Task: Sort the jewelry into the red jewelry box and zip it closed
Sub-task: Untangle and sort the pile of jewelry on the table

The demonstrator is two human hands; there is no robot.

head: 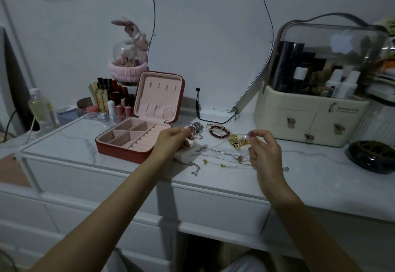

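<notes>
so, nearest to me, my two bare forearms reach out over the white drawer fronts toward the white marble-patterned table point(310, 164). my left hand point(171, 141) hovers just beside the right edge of the red jewelry box, its fingers point(188, 131) curled in and pinching something small at the tips; i cannot tell exactly what, though a very thin chain seems to run across to my other hand. my right hand point(264, 149) is raised over the loose pile, thumb and forefinger pinched together on that thin strand, the other fingers loosely curled.

between and under my hands lie the loose pieces: thin silver chain necklaces with small yellow beads point(220, 158), and just beyond them a cluster of gold-coloured charms with a pearl point(238, 140). a little farther sit a dark red beaded bracelet point(220, 132), a thin gold bangle point(214, 125) touching it, and a heap of silver ball chain point(196, 128).

to the left stands the red zip-around jewelry box with pink lining point(136, 139), lid propped open and upright, its compartments and ring rolls bare.

behind it are a clear tray of lipsticks and small bottles point(111, 102) and a pink plush rabbit on a glass dome point(130, 45). a curvy-edged white mirror point(213, 42) leans at the back centre, and on the right a cream cosmetic organiser with a clear lid and drawers point(310, 119).
</notes>
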